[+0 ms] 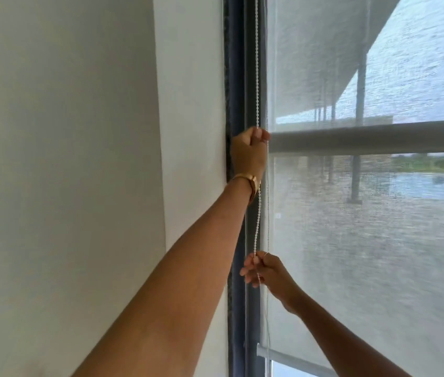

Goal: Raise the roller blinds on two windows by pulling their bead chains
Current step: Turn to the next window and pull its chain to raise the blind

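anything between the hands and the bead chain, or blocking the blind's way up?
Nothing visible. Left hand is fisted on the bead chain, right hand pinches it lower. The blind's bottom bar sits low; only the sheer fabric and a horizontal window bar behind it show above.

left hand [249, 153] fisted high — right hand [265, 273] pinching lower, arms raised.

Our path along the bead chain [257, 63] is a narrow slot between the dark window frame [236, 77] and the roller blind [351, 240], open above our left hand [249, 151].
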Motion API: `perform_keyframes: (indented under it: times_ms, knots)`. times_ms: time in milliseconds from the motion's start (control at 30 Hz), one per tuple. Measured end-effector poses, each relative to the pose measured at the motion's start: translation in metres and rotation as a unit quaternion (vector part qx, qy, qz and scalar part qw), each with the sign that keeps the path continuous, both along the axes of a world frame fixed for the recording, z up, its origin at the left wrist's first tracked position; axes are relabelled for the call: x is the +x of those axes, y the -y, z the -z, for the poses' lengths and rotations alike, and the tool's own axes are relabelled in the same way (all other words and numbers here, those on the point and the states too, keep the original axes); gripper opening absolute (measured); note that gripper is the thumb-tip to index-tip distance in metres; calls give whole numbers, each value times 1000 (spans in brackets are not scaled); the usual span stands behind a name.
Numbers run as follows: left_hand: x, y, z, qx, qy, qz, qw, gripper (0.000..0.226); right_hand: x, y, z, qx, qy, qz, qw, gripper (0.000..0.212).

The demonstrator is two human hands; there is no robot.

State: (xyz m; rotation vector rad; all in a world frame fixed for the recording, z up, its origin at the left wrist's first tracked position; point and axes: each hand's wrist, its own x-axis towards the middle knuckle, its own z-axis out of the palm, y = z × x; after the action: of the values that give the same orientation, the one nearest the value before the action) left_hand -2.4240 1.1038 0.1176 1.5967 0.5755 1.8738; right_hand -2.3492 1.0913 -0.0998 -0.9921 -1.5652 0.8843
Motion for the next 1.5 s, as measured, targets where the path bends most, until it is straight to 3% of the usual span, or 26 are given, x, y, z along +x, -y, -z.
perform_keyframes:
  times_ms: [67, 167, 200, 300, 433, 667, 833, 1000, 1167, 1233, 1300, 1367, 1500]
  knots:
    - [0, -3, 18, 0, -3, -10, 1000, 36, 16, -2, -4, -29, 32, -28, 999, 24]
    - [0, -5, 38, 12, -22, -46, 999, 39, 32, -3, -26, -11, -36, -51, 998, 60]
    - [0, -5, 44, 17, -29, -61, 998, 40, 37, -2, -37, 3, -69, -51, 996, 62]
    - [3, -7, 63, 20, -59, -95, 994, 35, 41, -2, -88, 48, -170, -46, 983, 34]
    - [12, -9, 83, 27, -70, -83, 994, 26, 34, 0, -166, 105, -171, -21, 979, 43]
    - [26, -2, 127, 8, -93, -58, 994, 36, 12, 9, -268, 118, -224, -81, 964, 41]
    - [22, 6, 168, -25, -115, -28, 993, 42, 3, 17, -305, 120, -217, -12, 969, 33]
    - [13, 6, 205, -69, -149, -3, 986, 43, -1, 10, -286, 176, -124, 67, 974, 42]
    - [-2, 5, 214, -159, -173, 89, 968, 34, -3, 8, -250, 206, -128, 65, 968, 39]
    - [-11, 5, 199, -198, -161, 115, 960, 33, -6, 7, -238, 208, -136, 62, 967, 40]
    - [-18, -1, 174, -204, -115, 107, 966, 45, -11, 7, -224, 210, -133, 58, 967, 41]
    - [-25, -11, 140, -189, -66, 85, 976, 55, -15, 5, -206, 213, -129, 55, 967, 40]
    - [-31, -19, 69, -134, -20, 76, 988, 54, -24, 4, -169, 208, -137, 47, 967, 40]
